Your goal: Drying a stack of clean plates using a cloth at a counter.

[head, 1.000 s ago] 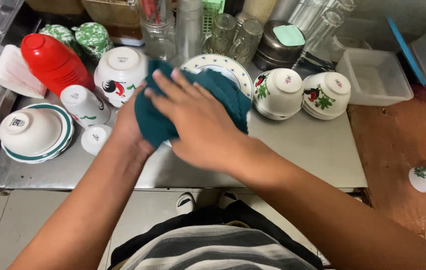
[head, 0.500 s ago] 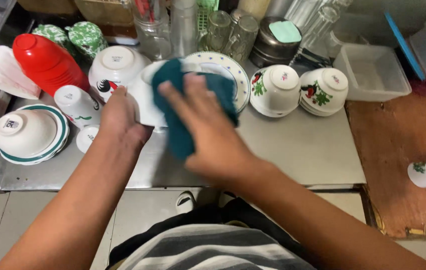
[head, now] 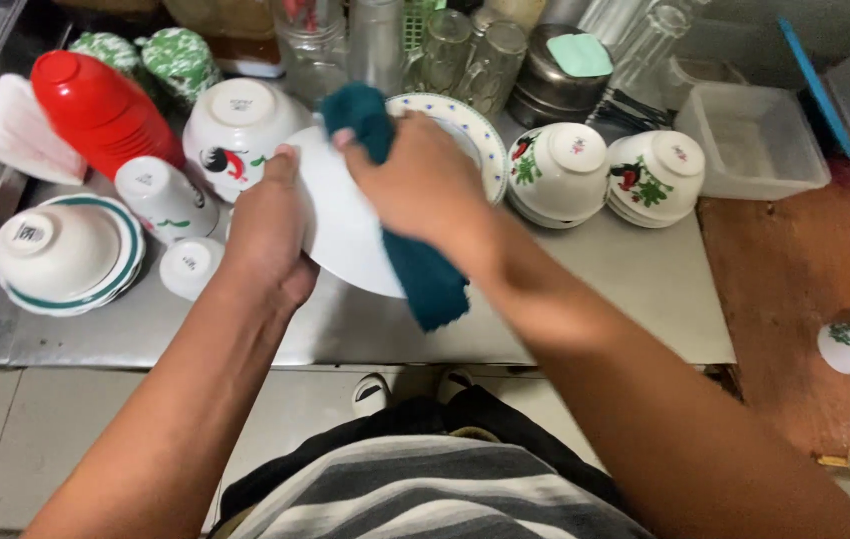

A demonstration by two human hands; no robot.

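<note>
Steel table (head: 644,289) crowded with upturned bowls; left hand (head: 267,235) grips a white plate (head: 340,225) by its rim, tilting it so right hand (head: 420,185), clutching a teal cloth (head: 425,274), can rub its face.

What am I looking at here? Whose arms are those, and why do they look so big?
The camera sits on a person's head and looks down, so you see that person's own two arms, close up and large. The left hand grips the edge of a white plate. The right hand presses a dark teal cloth against that plate. Underneath is a metal counter. On it stand upside-down bowls with flower pictures, a red plastic container, small white cups and some glasses.
</note>
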